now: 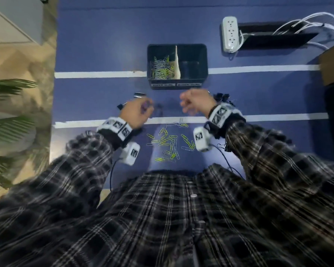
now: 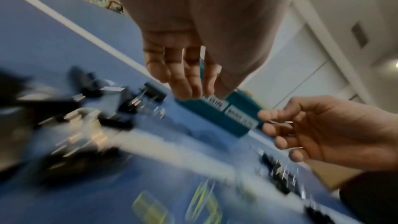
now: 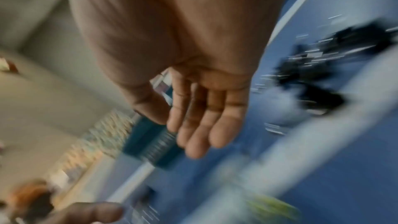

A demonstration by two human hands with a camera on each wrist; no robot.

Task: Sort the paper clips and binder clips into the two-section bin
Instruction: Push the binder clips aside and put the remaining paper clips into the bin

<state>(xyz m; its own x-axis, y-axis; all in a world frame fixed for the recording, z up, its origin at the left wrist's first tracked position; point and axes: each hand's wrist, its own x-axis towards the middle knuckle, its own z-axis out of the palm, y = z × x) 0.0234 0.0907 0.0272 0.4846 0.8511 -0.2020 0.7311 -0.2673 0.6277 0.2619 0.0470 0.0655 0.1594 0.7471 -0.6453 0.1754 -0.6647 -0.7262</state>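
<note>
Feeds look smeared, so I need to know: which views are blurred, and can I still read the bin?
Head view: bin fairly sharp, labels unreadable, hands and sleeves motion-blurred. Left wrist view: left hand clear, binder clips streaked. Right wrist view: heavily blurred throughout, right hand soft.

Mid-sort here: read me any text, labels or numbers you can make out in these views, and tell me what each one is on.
None can be read.
Two white labels on the bin front wall: printed, too blurred to read in every view.
Black-and-white square markers on the wristbands and wrist cameras: patterns, not text.
Power strip: no legible print.
</note>
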